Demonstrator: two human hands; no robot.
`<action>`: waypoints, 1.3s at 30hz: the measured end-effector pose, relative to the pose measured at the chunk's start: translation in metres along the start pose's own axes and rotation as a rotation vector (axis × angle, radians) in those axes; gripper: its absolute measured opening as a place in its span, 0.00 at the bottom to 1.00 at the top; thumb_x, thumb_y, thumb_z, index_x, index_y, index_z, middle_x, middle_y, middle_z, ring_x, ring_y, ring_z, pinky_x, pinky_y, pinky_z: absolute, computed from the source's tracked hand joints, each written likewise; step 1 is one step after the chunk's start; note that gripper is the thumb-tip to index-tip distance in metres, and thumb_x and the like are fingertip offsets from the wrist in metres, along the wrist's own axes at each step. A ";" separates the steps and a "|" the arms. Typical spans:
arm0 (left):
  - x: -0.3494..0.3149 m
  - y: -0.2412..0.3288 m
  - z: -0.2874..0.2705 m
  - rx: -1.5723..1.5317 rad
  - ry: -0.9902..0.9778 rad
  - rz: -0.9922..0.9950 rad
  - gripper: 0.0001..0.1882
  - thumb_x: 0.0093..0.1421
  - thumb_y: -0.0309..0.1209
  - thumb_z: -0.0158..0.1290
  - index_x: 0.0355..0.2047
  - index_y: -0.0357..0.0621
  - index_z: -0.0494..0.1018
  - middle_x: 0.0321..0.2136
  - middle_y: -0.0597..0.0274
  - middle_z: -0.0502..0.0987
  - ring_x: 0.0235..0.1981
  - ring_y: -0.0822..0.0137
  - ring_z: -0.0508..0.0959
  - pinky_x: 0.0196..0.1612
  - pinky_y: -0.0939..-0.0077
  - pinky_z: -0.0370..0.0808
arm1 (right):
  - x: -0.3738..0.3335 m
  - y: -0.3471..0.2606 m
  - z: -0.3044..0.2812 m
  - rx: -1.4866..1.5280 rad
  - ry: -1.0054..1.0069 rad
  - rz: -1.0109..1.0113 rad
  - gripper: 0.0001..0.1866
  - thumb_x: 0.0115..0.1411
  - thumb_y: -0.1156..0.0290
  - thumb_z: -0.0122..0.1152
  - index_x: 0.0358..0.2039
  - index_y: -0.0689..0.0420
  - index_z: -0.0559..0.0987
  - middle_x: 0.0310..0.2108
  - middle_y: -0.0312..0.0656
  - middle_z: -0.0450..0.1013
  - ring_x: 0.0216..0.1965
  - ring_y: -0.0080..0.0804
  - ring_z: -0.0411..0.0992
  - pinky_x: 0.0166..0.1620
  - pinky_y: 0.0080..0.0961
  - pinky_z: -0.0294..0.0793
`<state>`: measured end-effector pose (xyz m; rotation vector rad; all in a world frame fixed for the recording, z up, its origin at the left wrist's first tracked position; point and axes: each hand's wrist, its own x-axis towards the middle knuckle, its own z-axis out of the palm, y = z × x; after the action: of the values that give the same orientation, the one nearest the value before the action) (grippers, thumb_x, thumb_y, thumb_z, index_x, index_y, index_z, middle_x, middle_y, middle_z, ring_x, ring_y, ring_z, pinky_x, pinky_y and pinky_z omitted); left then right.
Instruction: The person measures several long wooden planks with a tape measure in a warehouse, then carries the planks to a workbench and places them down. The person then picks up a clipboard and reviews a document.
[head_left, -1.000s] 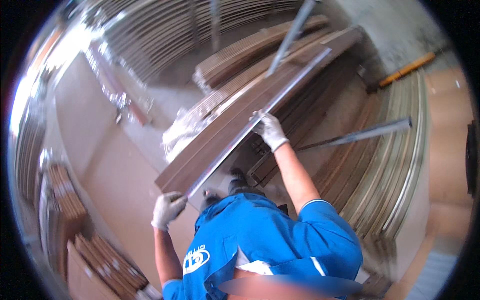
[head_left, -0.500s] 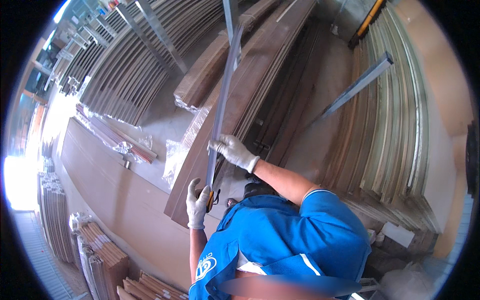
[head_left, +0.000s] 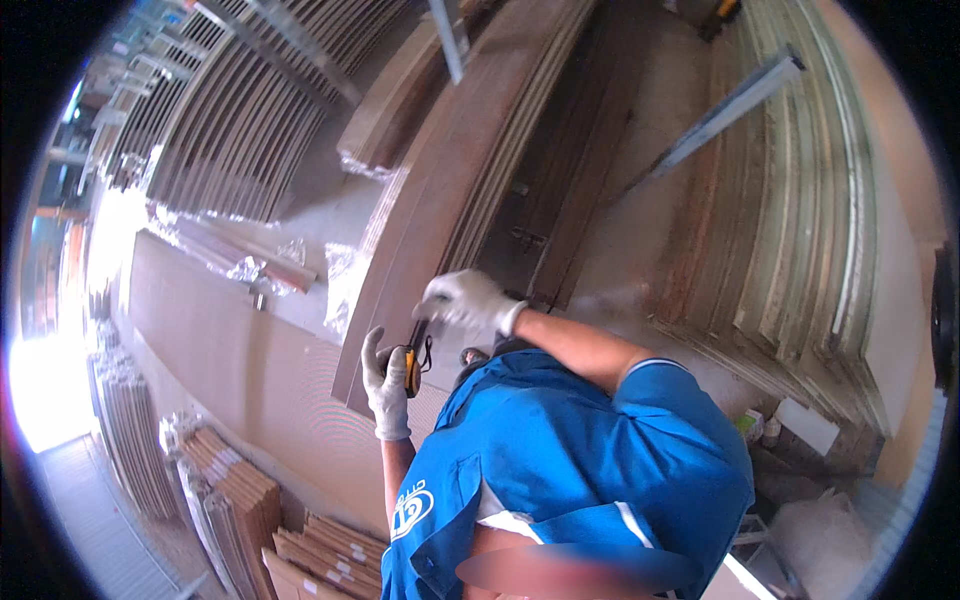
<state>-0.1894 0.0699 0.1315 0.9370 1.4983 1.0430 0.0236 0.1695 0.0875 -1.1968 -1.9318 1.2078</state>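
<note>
My left hand (head_left: 385, 390), in a pale work glove, holds a yellow and black tape measure (head_left: 412, 372) against its palm, thumb and index finger raised. A dark wrist strap hangs from the case. My gloved right hand (head_left: 468, 302) is just above and to the right of it, fingers curled and partly blurred; what they hold, if anything, I cannot make out. No long blade shows outside the case. Beneath both hands lies a stack of long brown boards (head_left: 455, 170), its near end beside the tape measure.
A wide brown panel (head_left: 230, 320) lies at left. Racked boards (head_left: 235, 130) stand far left, greenish-edged panels (head_left: 790, 220) at right. A metal post (head_left: 710, 115) juts up at right, another (head_left: 447, 40) near the far boards. Wrapped bundles (head_left: 225, 480) stand near left.
The long tape blade that stretched away over the boards is no longer visible. My right hand has shifted slightly and blurred; my left hand has moved up a little, still holding the tape measure.
</note>
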 end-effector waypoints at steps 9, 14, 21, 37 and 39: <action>-0.076 -0.042 -0.114 -0.287 0.483 -0.322 0.33 0.63 0.35 0.55 0.64 0.41 0.57 0.44 0.56 0.72 0.43 0.66 0.75 0.44 0.72 0.76 | 0.010 0.068 -0.046 0.659 0.405 0.525 0.16 0.64 0.55 0.61 0.40 0.56 0.77 0.31 0.31 0.75 0.30 0.18 0.72 0.34 0.18 0.73; -0.075 -0.069 -0.138 -0.604 0.208 -0.466 0.27 0.64 0.47 0.51 0.58 0.45 0.68 0.40 0.56 0.78 0.31 0.55 0.81 0.31 0.57 0.81 | 0.035 0.075 -0.035 0.643 0.469 0.524 0.25 0.61 0.55 0.65 0.51 0.59 0.73 0.42 0.38 0.75 0.42 0.27 0.73 0.42 0.28 0.75; -0.052 -0.067 -0.139 -0.705 0.262 -0.598 0.19 0.62 0.51 0.52 0.40 0.50 0.76 0.32 0.59 0.80 0.31 0.54 0.81 0.29 0.54 0.79 | 0.054 0.076 -0.021 0.742 0.488 0.593 0.34 0.59 0.53 0.67 0.57 0.62 0.69 0.49 0.42 0.73 0.49 0.32 0.72 0.48 0.33 0.75; -0.104 0.017 -0.091 -0.555 0.350 -0.447 0.23 0.65 0.53 0.45 0.43 0.46 0.73 0.28 0.58 0.79 0.25 0.61 0.79 0.26 0.63 0.80 | 0.087 0.063 -0.064 1.376 0.618 0.281 0.38 0.51 0.61 0.74 0.59 0.61 0.67 0.56 0.45 0.70 0.58 0.44 0.65 0.63 0.41 0.58; -0.108 0.011 -0.080 -0.591 0.463 -0.482 0.21 0.66 0.51 0.45 0.42 0.47 0.74 0.29 0.61 0.79 0.30 0.63 0.79 0.31 0.65 0.80 | 0.078 0.067 -0.069 1.373 0.582 0.300 0.36 0.52 0.63 0.74 0.58 0.60 0.68 0.56 0.43 0.68 0.58 0.39 0.65 0.61 0.41 0.64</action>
<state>-0.2512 -0.0389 0.1818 -0.0920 1.5355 1.2770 0.0710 0.2804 0.0576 -0.8449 -0.2479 1.6052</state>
